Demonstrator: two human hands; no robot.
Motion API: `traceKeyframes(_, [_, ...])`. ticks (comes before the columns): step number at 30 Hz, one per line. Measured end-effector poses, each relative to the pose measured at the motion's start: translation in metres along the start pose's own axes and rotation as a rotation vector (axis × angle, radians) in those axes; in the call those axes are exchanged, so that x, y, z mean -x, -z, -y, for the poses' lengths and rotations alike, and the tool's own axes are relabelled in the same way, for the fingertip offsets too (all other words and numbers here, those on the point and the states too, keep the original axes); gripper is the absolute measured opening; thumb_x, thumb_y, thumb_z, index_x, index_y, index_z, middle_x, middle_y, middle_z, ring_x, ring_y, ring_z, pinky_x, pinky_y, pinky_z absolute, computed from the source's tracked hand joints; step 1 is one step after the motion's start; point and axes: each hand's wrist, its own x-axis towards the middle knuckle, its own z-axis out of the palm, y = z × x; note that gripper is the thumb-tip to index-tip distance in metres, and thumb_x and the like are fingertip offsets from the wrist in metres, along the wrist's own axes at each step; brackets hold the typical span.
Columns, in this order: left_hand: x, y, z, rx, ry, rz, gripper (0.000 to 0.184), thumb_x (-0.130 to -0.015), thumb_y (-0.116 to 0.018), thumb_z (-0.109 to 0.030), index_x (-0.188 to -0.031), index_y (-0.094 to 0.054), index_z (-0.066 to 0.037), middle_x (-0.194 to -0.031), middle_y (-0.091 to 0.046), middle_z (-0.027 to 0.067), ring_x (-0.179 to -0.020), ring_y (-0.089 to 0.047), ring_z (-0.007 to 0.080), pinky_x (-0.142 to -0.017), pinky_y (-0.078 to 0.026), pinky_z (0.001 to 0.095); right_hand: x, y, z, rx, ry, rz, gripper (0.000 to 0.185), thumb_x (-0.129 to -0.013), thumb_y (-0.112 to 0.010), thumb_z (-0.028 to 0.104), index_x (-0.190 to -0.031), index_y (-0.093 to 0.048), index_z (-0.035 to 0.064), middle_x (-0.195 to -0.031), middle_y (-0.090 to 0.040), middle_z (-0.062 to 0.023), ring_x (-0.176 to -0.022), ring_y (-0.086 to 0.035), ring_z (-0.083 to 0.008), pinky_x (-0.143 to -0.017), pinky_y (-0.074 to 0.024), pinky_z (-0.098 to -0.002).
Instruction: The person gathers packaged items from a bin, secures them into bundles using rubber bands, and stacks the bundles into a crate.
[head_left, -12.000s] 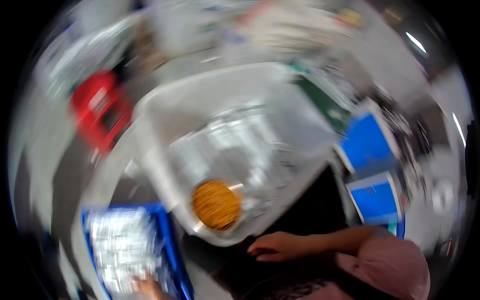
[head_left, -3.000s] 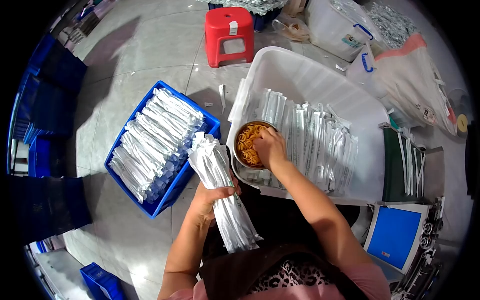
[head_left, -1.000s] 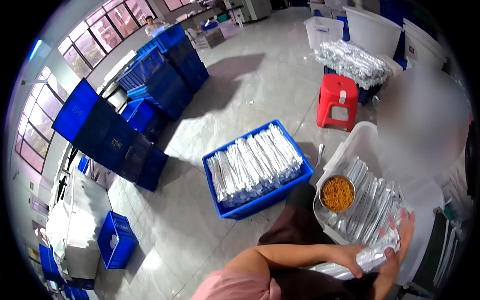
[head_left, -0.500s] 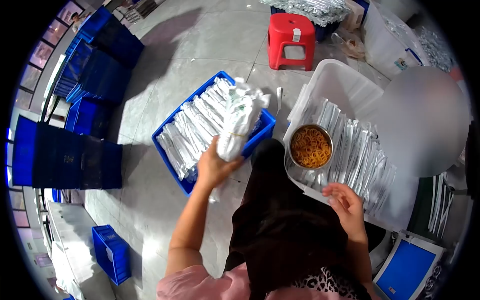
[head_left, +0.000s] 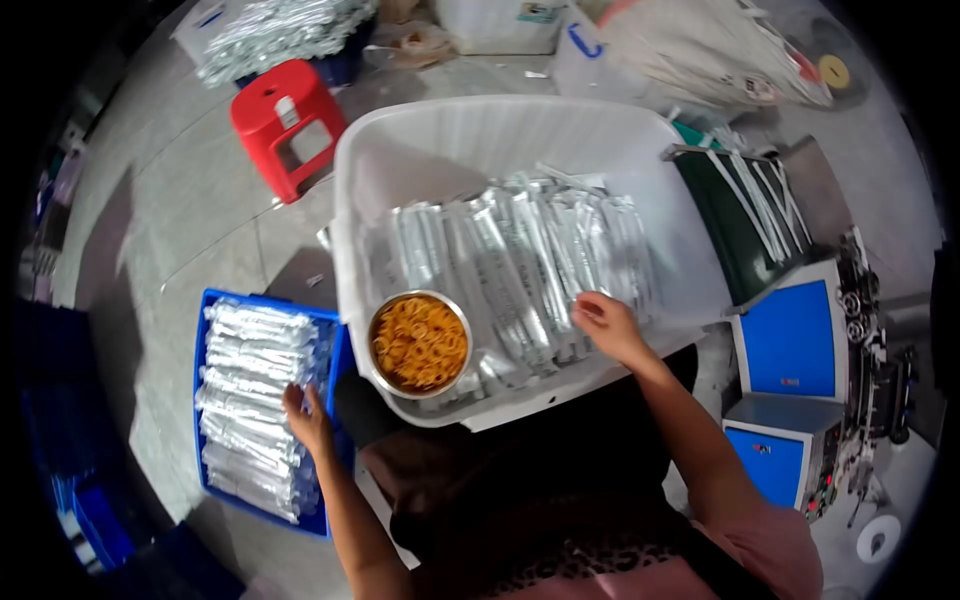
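My left hand point(head_left: 308, 420) is at the right side of a blue bin point(head_left: 203, 300), with thumb and finger apart and nothing held. Inside lie several bundles of long silver packets point(head_left: 255, 385), stacked in rows. Over the front of a large white tub point(head_left: 530, 115) is my right hand point(head_left: 608, 328), its fingers loosely curled, apart and empty. Loose long silver packets point(head_left: 510, 265) lie side by side below it in the tub. A round metal bowl of orange-brown rubber bands point(head_left: 420, 345) rests at the tub's near left corner.
A red stool point(head_left: 285, 125) stands behind the bins on the left. Farther back is a heap of silver packets point(head_left: 285, 35). To the right, a dark green conveyor belt point(head_left: 735, 220) carries several strips beside a blue-panelled machine point(head_left: 790, 335).
The banded bundle has left my left hand, which is now beside the blue bin's bundles. My view has turned right, and my right hand has moved over the tub's packets.
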Motion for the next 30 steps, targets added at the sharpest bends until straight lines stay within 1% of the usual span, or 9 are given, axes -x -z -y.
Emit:
traceKeyframes(4, [0.048, 0.011, -0.063, 0.294, -0.221, -0.163, 0.026, -0.089, -0.05, -0.014, -0.108, -0.048, 0.004, -0.103, -0.054, 0.0125, -0.091, -0.053, 0.0177, -0.078, -0.043, 0.0271, -0.065, -0.038, -0.031, 0.355, -0.392, 0.244, 0.092, -0.07, -0.063, 0.054, -0.128, -0.03, -0.008, -0.128, -0.037, -0.0264, -0.12, -0.037, -0.0352, -0.1, -0.0303, -0.0378])
traceKeyframes(7, [0.094, 0.02, -0.119, 0.01, -0.38, -0.124, 0.029, -0.088, -0.05, -0.011, -0.112, -0.043, 0.004, -0.108, -0.052, 0.0135, -0.099, -0.049, 0.0206, -0.086, -0.039, 0.0316, -0.1, -0.07, -0.007, 0.174, -0.409, 0.419, 0.104, -0.064, -0.063, 0.062, -0.129, -0.027, -0.0096, -0.126, -0.039, -0.0264, -0.119, -0.037, -0.0355, -0.1, -0.0301, -0.0368])
traceKeyframes(10, [0.125, 0.005, -0.136, -0.055, -0.461, 0.022, 0.034, -0.084, -0.053, -0.01, -0.114, -0.042, 0.003, -0.11, -0.05, 0.0143, -0.1, -0.048, 0.0234, -0.086, -0.037, 0.0325, -0.104, -0.101, 0.002, 0.542, -0.501, 0.36, 0.127, -0.05, -0.062, 0.074, -0.133, -0.012, -0.009, -0.132, -0.031, -0.0263, -0.125, -0.028, -0.0347, -0.102, -0.0267, -0.0374])
traceKeyframes(13, [0.127, -0.009, -0.139, -0.091, -0.566, 0.102, 0.045, -0.074, -0.061, -0.006, -0.113, -0.042, 0.004, -0.106, -0.05, 0.0186, -0.098, -0.049, 0.0333, -0.089, -0.037, 0.039, -0.094, -0.108, -0.003, 0.516, -0.477, 0.242, 0.13, -0.048, -0.064, 0.074, -0.133, -0.012, -0.0087, -0.134, -0.026, -0.0263, -0.126, -0.025, -0.0347, -0.103, -0.0244, -0.0385])
traceKeyframes(17, [0.119, -0.013, -0.138, -0.124, -0.545, 0.13, 0.04, -0.075, -0.06, -0.003, -0.112, -0.044, 0.002, -0.106, -0.05, 0.0158, -0.096, -0.049, 0.028, -0.088, -0.037, 0.0349, -0.102, -0.097, -0.01, 0.401, -0.585, 0.326, 0.127, -0.047, -0.066, 0.072, -0.133, -0.015, -0.0065, -0.129, -0.034, -0.0267, -0.121, -0.034, -0.0358, -0.1, -0.0308, -0.0371])
traceKeyframes(21, [0.116, -0.012, -0.134, -0.171, -0.569, 0.143, 0.037, -0.076, -0.059, -0.001, -0.111, -0.044, 0.003, -0.103, -0.051, 0.0157, -0.095, -0.049, 0.0283, -0.087, -0.037, 0.0355, -0.11, -0.065, -0.031, 0.273, -0.448, 0.5, 0.102, -0.056, -0.068, 0.064, -0.122, -0.039, -0.0068, -0.12, -0.044, -0.0265, -0.112, -0.044, -0.0364, -0.094, -0.0376, -0.0371])
traceKeyframes(22, [0.116, -0.013, -0.131, -0.107, -0.577, 0.144, 0.036, -0.077, -0.058, -0.002, -0.11, -0.045, 0.003, -0.102, -0.051, 0.0161, -0.095, -0.049, 0.0288, -0.087, -0.036, 0.0361, -0.11, -0.057, -0.055, 0.246, -0.373, 0.323, 0.088, -0.061, -0.069, 0.058, -0.117, -0.046, -0.0062, -0.118, -0.047, -0.0247, -0.111, -0.046, -0.0349, -0.093, -0.0384, -0.0373])
traceKeyframes(23, [0.116, -0.01, -0.135, -0.174, -0.581, 0.157, 0.036, -0.077, -0.058, -0.004, -0.11, -0.045, 0.003, -0.102, -0.051, 0.017, -0.095, -0.049, 0.0296, -0.087, -0.037, 0.0363, -0.103, -0.044, -0.056, 0.265, -0.353, 0.051, 0.086, -0.063, -0.068, 0.055, -0.118, -0.045, -0.0062, -0.121, -0.044, -0.0247, -0.114, -0.043, -0.033, -0.094, -0.0369, -0.0366])
traceKeyframes(30, [0.114, -0.016, -0.125, -0.289, -0.541, 0.119, 0.035, -0.079, -0.058, -0.006, -0.109, -0.044, 0.005, -0.101, -0.051, 0.0171, -0.09, -0.051, 0.0297, -0.082, -0.04, 0.0361, -0.128, 0.054, -0.172, 0.544, -0.762, -0.152, 0.111, -0.056, -0.07, 0.058, -0.133, -0.018, -0.0042, -0.138, -0.022, -0.0208, -0.13, -0.02, -0.03, -0.105, -0.0224, -0.0353])
